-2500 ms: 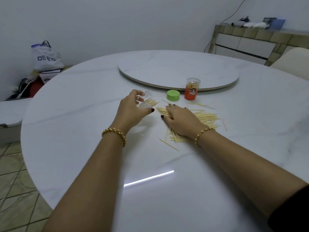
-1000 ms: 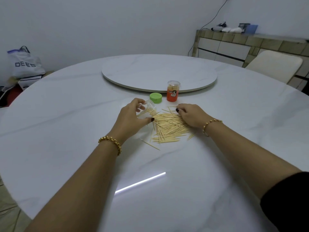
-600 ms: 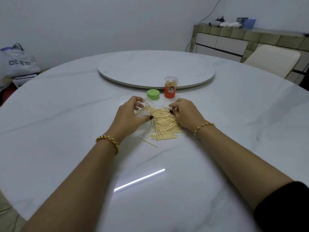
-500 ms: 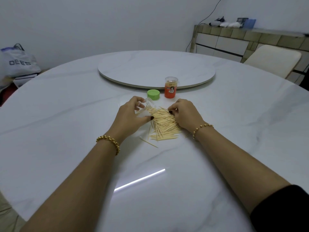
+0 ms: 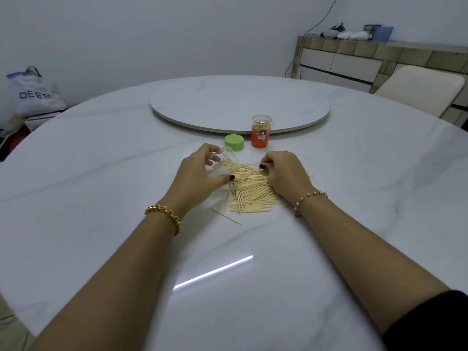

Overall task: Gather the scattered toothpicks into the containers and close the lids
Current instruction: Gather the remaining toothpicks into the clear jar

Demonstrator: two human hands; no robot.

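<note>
The left hand (image 5: 200,174) grips a tilted clear jar (image 5: 228,161) at the left edge of the toothpicks (image 5: 250,196) heaped on the table (image 5: 101,173). The right hand (image 5: 286,176) curls its fingers (image 5: 269,160) onto the heap's right side.

Centre frame, the right hand (image 5: 283,173) covers part of the toothpicks (image 5: 250,196); whether its curled fingers (image 5: 271,159) pinch any cannot be told. The left hand (image 5: 200,173) hides the base of the clear jar (image 5: 229,158). The right edge cuts off the chair (image 5: 420,89).

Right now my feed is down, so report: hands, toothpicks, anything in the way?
Left hand holds clear container, tilted at toothpick pile. Right hand curled onto it. Green lid off, orange container upright beyond; nothing blocking.
</note>
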